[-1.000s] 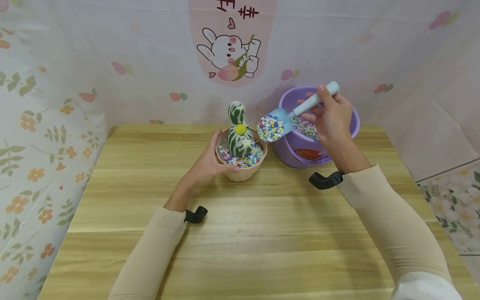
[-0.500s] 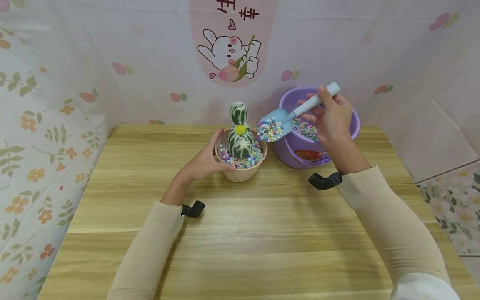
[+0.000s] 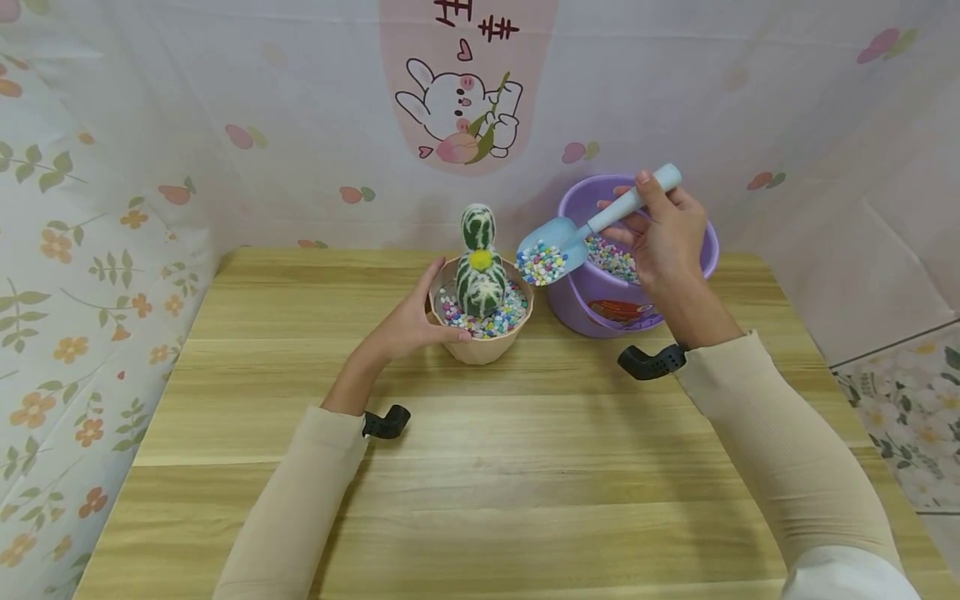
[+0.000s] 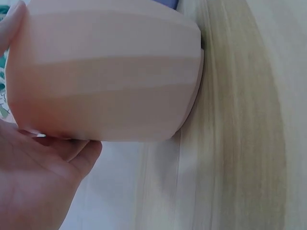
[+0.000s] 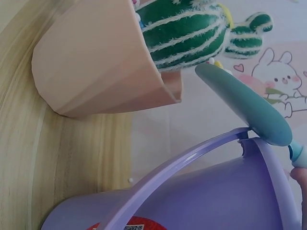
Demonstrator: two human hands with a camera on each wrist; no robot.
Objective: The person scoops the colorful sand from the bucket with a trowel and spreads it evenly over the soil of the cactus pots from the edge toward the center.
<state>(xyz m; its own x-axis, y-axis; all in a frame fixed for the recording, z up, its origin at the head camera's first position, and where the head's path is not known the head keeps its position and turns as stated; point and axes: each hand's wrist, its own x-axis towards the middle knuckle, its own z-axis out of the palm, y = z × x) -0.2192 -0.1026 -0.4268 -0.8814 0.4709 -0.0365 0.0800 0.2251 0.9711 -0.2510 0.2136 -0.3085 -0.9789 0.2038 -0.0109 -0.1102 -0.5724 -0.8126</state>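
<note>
My left hand (image 3: 408, 325) grips the left side of a peach flowerpot (image 3: 480, 350), thumb along its front rim. In the pot stands a green cactus (image 3: 480, 287) with white fuzzy stripes and a yellow flower, amid colourful pebbles (image 3: 512, 318). The left wrist view shows fingers round the pot's faceted wall (image 4: 110, 81). My right hand (image 3: 671, 242) holds a light-blue shovel (image 3: 576, 250) by its handle, over the bucket. Its blade (image 5: 244, 105) carries multicoloured pebbles (image 3: 542, 263) and reaches toward the pot's right rim.
A purple bucket (image 3: 585, 304) holding more pebbles (image 3: 611, 257) stands right of the pot, its handle (image 5: 187, 160) raised near the shovel in the right wrist view. Behind the wooden table (image 3: 480, 467) hangs a printed cloth (image 3: 300, 108). One loose pebble (image 5: 130, 180) shows between pot and bucket.
The heap on the shovel has shrunk, with more bare blade showing. My left wrist has shifted slightly leftward and away from me; the cactus stands slightly farther right. The right hand has barely moved.
</note>
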